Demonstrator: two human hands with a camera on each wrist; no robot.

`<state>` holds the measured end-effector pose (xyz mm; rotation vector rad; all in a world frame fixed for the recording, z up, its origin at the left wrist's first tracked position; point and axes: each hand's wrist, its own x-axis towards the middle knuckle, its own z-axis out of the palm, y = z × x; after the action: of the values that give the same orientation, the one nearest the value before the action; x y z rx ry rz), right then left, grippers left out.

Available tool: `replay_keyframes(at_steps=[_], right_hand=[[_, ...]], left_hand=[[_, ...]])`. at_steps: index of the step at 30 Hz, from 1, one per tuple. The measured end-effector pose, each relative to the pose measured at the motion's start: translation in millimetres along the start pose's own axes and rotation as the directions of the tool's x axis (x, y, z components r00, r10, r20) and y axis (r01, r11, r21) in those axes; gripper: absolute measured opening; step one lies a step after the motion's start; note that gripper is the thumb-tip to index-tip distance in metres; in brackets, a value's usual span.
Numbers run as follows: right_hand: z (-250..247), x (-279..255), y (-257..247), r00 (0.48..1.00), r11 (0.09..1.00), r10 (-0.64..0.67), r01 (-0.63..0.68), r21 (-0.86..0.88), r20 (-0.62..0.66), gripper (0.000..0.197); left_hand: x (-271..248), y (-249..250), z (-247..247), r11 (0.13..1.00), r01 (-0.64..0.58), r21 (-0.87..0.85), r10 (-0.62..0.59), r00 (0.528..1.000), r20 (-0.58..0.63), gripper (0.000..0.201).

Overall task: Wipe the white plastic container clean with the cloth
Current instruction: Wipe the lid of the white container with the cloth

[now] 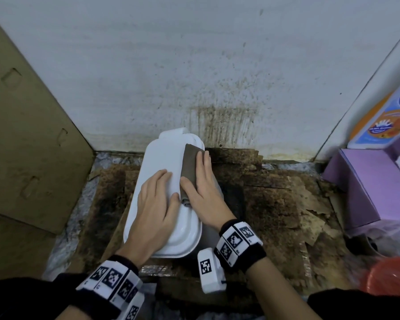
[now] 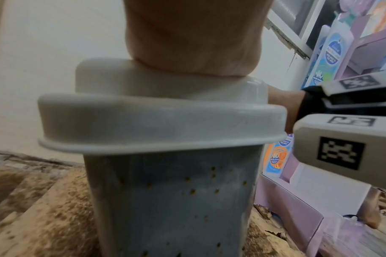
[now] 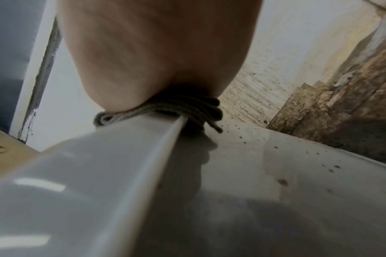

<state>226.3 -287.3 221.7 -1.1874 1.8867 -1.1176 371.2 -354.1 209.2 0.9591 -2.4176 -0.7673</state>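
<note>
The white plastic container (image 1: pixel 162 204) stands upright with its lid on, right in front of me on stained cardboard (image 1: pixel 275 195) laid over the table, and it runs away from me toward 12 o'clock. Its grey side wall is dotted with brown specks. My left hand (image 1: pixel 154 209) lies flat on the lid, fingers (image 1: pixel 162 179) straight and together, pressing down to steady it. Just beside it at 3 o'clock, my right hand (image 1: pixel 201 192) presses the folded brown cloth (image 1: pixel 191 162) against the lid's right edge, fingers straight on top of the cloth, which folds over the rim. Farther off at 12 o'clock is the spattered white wall (image 1: pixel 194 65). A brown cardboard box (image 1: pixel 28 135) stands at 9 o'clock and a purple box (image 1: pixel 365 185) at 3 o'clock.
</note>
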Motion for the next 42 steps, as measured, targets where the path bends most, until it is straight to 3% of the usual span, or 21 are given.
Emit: replay_keyframes(at_steps=[8, 17, 30, 35, 38, 41, 42], right_hand=[[4.4, 15.0, -5.2, 0.999, 1.0, 0.022, -0.022, 0.01, -0.048, 0.074], [44.1, -55.1, 3.8, 0.982, 0.969, 0.009, 0.039, 0.245, -0.191, 0.063], [6.5, 38.2, -4.3, 0.999, 0.999, -0.023, 0.022, -0.028, -0.038, 0.07], [14.0, 2.5, -3.6, 0.998, 0.999, -0.037, 0.036, -0.032, -0.042, 0.065], [31.3, -33.9, 3.0, 0.97, 0.955, -0.226, 0.203, -0.217, -0.091, 0.054], [46.7, -66.3, -4.1, 0.991, 0.996, -0.078, 0.083, 0.042, -0.112, 0.064], [51.5, -73.6, -6.6, 0.989, 0.997, -0.055, 0.063, 0.052, -0.137, 0.065]], left_hand=[[2.6, -9.0, -2.7, 0.997, -0.038, 0.072, 0.034, 0.998, 0.06, 0.066], [3.8, -8.5, -1.2, 0.996, -0.063, 0.071, 0.059, 0.997, 0.05, 0.062], [4.6, -23.4, -9.8, 0.997, -0.029, 0.075, 0.024, 0.998, 0.065, 0.064], [4.3, -18.0, -6.7, 0.998, -0.031, 0.061, 0.027, 0.997, 0.066, 0.065], [4.6, -18.7, -6.2, 0.996, -0.048, 0.079, 0.043, 0.997, 0.059, 0.065], [3.7, -19.2, -5.7, 0.994, -0.056, 0.097, 0.051, 0.997, 0.055, 0.064], [3.5, -18.5, -5.5, 0.994, -0.056, 0.097, 0.051, 0.997, 0.056, 0.064]])
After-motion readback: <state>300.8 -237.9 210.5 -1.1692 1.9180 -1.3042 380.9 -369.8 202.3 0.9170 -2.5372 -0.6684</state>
